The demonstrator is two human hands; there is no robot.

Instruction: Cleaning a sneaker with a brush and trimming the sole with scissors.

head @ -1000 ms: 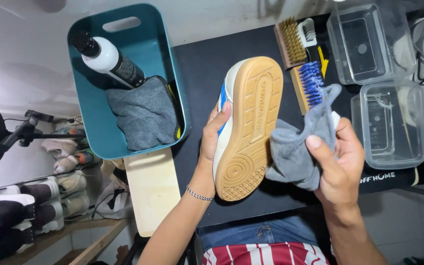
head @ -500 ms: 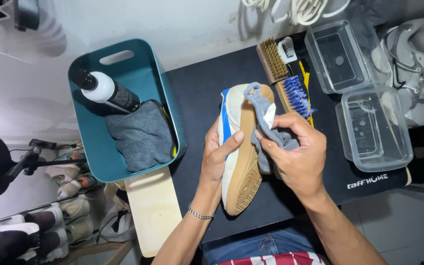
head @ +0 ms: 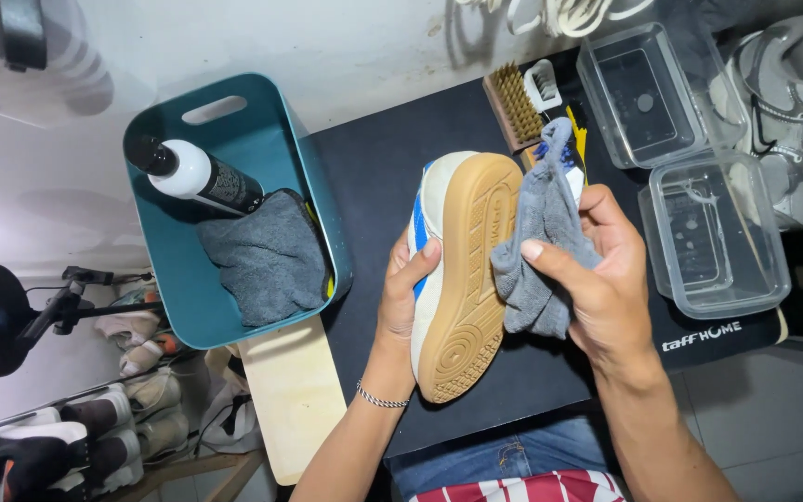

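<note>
My left hand [head: 403,290] grips a white sneaker [head: 462,270] with blue stripes by its side, the tan gum sole turned up toward me. My right hand [head: 597,279] holds a bunched grey cloth [head: 536,251] that rests against the sole's right edge. Both hands hover over a black mat [head: 378,167] on the table.
A teal bin [head: 174,288] at the left holds a black-and-white bottle [head: 199,178] and another grey cloth [head: 267,256]. Brushes [head: 516,104] lie behind the shoe. Two clear plastic boxes [head: 713,237] stand at the right, other shoes [head: 783,112] beyond them. A wooden board [head: 292,395] juts out below the bin.
The sneaker has been turned sole-up again after showing its side. My right hand with the cloth has slid from the shoe's upper toward the sole's right edge.
</note>
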